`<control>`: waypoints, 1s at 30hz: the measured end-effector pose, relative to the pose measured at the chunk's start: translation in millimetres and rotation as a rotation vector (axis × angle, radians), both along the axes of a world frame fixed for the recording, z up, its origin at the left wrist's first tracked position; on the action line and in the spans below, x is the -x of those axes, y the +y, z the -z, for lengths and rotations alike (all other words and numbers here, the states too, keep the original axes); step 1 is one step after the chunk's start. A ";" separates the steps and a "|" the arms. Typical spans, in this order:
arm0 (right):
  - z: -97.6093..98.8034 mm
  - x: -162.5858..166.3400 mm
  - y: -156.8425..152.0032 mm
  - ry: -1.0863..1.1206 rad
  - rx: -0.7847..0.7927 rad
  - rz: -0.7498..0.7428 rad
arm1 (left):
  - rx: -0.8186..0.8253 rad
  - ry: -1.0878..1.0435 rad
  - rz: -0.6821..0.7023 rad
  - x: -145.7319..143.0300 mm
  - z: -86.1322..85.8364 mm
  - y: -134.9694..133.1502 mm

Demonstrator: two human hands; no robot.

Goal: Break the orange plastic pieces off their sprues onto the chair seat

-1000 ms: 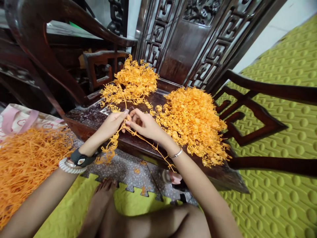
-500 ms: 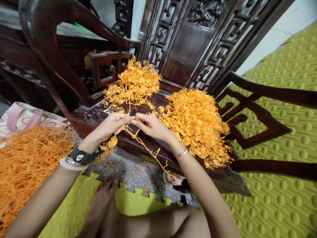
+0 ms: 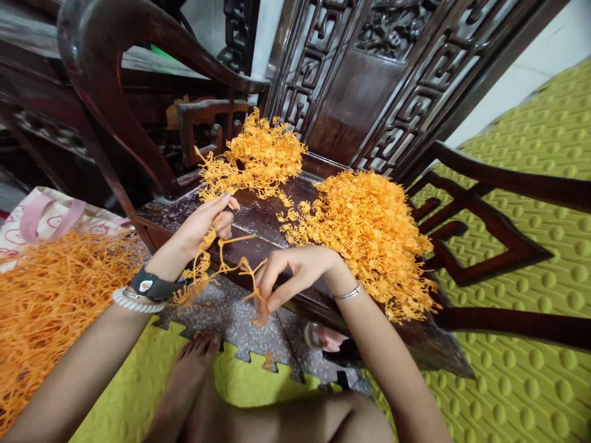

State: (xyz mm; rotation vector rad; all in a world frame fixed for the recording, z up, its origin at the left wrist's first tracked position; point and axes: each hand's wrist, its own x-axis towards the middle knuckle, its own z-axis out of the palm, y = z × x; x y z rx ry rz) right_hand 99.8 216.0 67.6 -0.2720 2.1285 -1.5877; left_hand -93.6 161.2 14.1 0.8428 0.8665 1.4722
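My left hand (image 3: 211, 220) is closed over the front part of the chair seat (image 3: 263, 215), with a branching orange strand (image 3: 223, 261) that looks like plastic between its fingers. Small curled orange pieces hang below that palm, by the wrist. Lower and to the right, my right hand (image 3: 298, 274) points its fingers down and pinches a forked end of the strand. Its fingertips are slightly blurred. Behind the hands lie two heaps of small spidery orange pieces: a smaller heap (image 3: 265, 151) at the back left and a larger heap (image 3: 369, 237) on the right.
A big tangle of orange strands (image 3: 64, 295) fills the lower left, beside a white bag with pink handles (image 3: 32, 224). The dark carved chair has a left armrest (image 3: 96, 67) and a right armrest (image 3: 489, 215). Yellow-green foam mats (image 3: 521, 394) cover part of the speckled floor.
My hands have come apart from their meeting point. The right hand has moved down, drawing the strand's end along; the left has shifted slightly left. The view has tilted a little.
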 end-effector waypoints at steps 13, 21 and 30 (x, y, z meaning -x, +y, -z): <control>33.4 24.7 -9.2 0.390 0.047 0.984 | -0.208 0.505 -0.140 -15.9 11.4 -5.6; 36.9 22.6 -13.5 0.225 0.177 0.908 | -0.242 0.398 -0.450 -18.2 12.6 3.4; 42.3 23.0 -3.7 0.062 0.151 0.794 | -0.336 0.186 -0.456 -14.6 10.7 -7.8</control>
